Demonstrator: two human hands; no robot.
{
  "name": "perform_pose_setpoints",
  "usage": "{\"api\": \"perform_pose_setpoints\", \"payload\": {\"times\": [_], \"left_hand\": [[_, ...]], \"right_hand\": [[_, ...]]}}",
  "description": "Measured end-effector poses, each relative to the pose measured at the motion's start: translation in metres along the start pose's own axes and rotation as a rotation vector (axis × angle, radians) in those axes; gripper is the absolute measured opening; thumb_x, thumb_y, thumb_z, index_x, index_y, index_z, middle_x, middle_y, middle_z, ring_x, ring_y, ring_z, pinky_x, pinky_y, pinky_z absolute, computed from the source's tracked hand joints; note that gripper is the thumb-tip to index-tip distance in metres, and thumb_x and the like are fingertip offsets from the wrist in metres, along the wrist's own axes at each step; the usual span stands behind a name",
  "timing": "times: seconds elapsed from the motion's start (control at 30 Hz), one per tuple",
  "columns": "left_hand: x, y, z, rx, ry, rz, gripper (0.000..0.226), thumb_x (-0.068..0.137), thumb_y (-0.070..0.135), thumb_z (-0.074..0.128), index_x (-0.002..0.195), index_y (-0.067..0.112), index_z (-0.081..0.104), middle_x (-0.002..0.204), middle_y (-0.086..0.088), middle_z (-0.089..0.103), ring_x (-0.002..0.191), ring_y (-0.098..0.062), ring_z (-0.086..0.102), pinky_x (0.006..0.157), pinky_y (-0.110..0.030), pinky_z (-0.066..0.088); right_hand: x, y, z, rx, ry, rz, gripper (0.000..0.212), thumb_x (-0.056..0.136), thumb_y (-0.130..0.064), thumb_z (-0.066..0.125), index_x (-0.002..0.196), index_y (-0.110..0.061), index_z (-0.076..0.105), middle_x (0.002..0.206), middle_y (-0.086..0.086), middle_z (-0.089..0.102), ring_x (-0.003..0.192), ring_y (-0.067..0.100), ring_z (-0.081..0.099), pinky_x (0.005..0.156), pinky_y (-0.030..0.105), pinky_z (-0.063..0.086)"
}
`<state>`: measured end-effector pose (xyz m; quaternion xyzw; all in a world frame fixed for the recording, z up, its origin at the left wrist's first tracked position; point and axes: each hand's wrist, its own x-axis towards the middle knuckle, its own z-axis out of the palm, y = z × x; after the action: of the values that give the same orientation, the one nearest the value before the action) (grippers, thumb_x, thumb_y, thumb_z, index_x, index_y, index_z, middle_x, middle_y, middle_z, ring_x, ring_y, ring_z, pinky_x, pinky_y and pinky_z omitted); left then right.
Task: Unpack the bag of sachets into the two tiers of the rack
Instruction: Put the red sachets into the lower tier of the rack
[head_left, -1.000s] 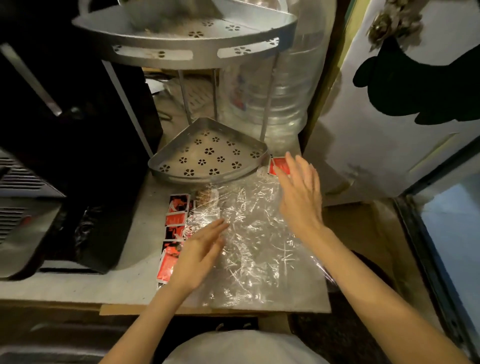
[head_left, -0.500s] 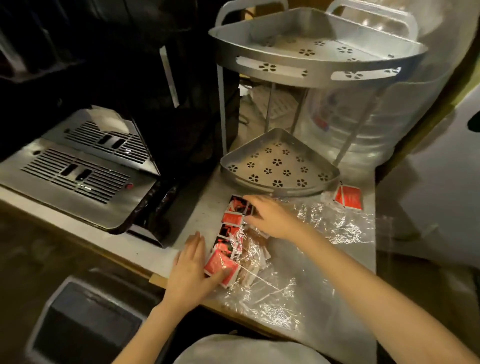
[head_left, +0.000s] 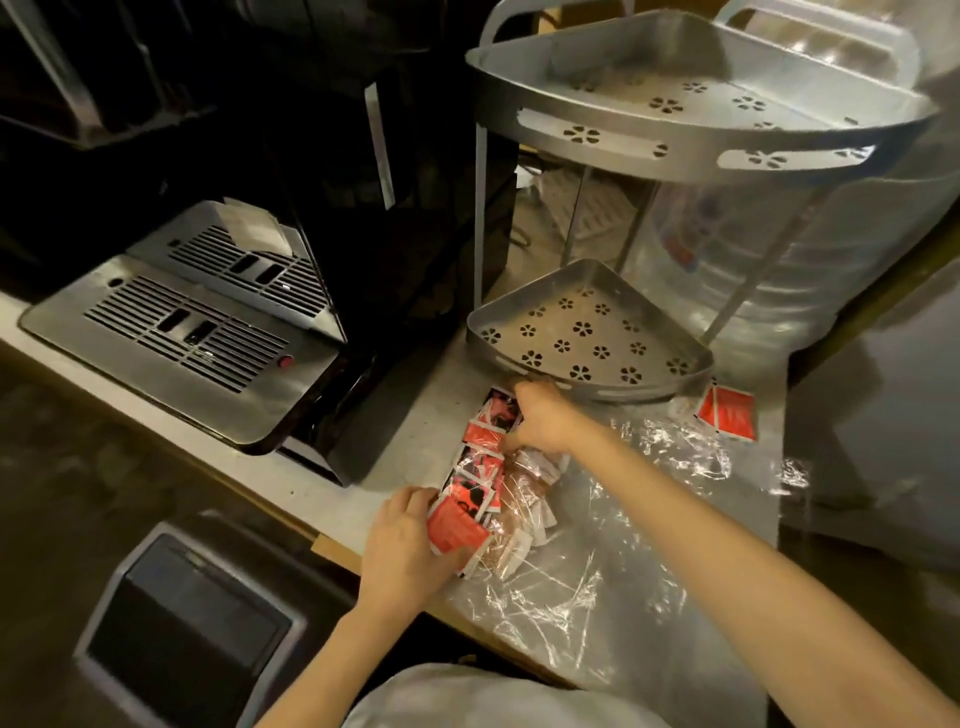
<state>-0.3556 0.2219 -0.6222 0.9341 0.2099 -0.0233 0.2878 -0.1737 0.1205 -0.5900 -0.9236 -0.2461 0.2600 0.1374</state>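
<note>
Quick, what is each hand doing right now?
Left hand: fingers curled round the near end of the row of red sachets.
Right hand: grip closed on the far end of the same row.

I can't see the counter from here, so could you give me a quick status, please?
Both hands on the row of sachets: left hand near end, right hand far end. Both rack tiers bare. One stray sachet right of rack.
</note>
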Motion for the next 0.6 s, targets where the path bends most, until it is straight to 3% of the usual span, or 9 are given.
{"api": "perform_pose_setpoints", "payload": {"times": [0.13, 0.27, 0.33, 0.47, 0.6], "left_hand": [[0.001, 0.004, -0.006, -0.034, -0.019, -0.049, 0.073, 0.068, 0.049, 0.071, 0.128, 0.022, 0.042, 0.117, 0.0, 0.055, 0.102, -0.017, 0.057, 0.083, -0.03, 0.049], [0.007, 0.002, -0.012, 0.013, -0.079, -0.068, 0.07, 0.068, 0.047, 0.072, 0.127, 0.023, 0.042, 0.113, -0.002, 0.057, 0.096, -0.018, 0.058, 0.08, -0.029, 0.049], [0.011, 0.0, -0.015, 0.01, -0.102, -0.084, 0.068, 0.067, 0.044, 0.074, 0.122, 0.019, 0.045, 0.109, -0.003, 0.059, 0.091, -0.017, 0.059, 0.078, -0.028, 0.051], [0.022, -0.002, -0.027, -0.041, -0.193, -0.069, 0.052, 0.069, 0.033, 0.076, 0.11, 0.015, 0.051, 0.088, 0.004, 0.06, 0.077, -0.014, 0.062, 0.068, -0.022, 0.051], [0.046, -0.003, -0.045, -0.057, -0.292, -0.047, 0.028, 0.069, 0.024, 0.077, 0.091, 0.02, 0.061, 0.086, 0.002, 0.066, 0.078, -0.014, 0.061, 0.068, -0.025, 0.051]], "right_hand": [[-0.002, 0.002, -0.003, 0.031, 0.079, 0.017, 0.055, 0.06, -0.026, 0.083, 0.103, -0.007, 0.054, 0.101, 0.005, 0.052, 0.097, 0.023, 0.05, 0.086, 0.037, 0.047], [-0.007, 0.008, -0.007, 0.096, 0.113, 0.01, 0.069, 0.06, -0.029, 0.082, 0.121, -0.012, 0.055, 0.121, 0.011, 0.056, 0.117, 0.028, 0.047, 0.096, 0.04, 0.043], [-0.01, 0.01, -0.008, 0.12, 0.16, -0.037, 0.062, 0.063, -0.029, 0.08, 0.119, -0.015, 0.057, 0.118, 0.01, 0.056, 0.115, 0.026, 0.045, 0.091, 0.036, 0.041], [-0.021, 0.015, -0.013, 0.28, 0.138, -0.111, 0.039, 0.069, -0.021, 0.076, 0.103, -0.013, 0.059, 0.099, 0.002, 0.06, 0.093, 0.018, 0.055, 0.07, 0.026, 0.045], [-0.033, 0.029, -0.025, 0.363, 0.106, -0.102, 0.036, 0.073, -0.021, 0.074, 0.103, -0.01, 0.057, 0.098, 0.002, 0.062, 0.085, 0.014, 0.059, 0.063, 0.018, 0.045]]}}
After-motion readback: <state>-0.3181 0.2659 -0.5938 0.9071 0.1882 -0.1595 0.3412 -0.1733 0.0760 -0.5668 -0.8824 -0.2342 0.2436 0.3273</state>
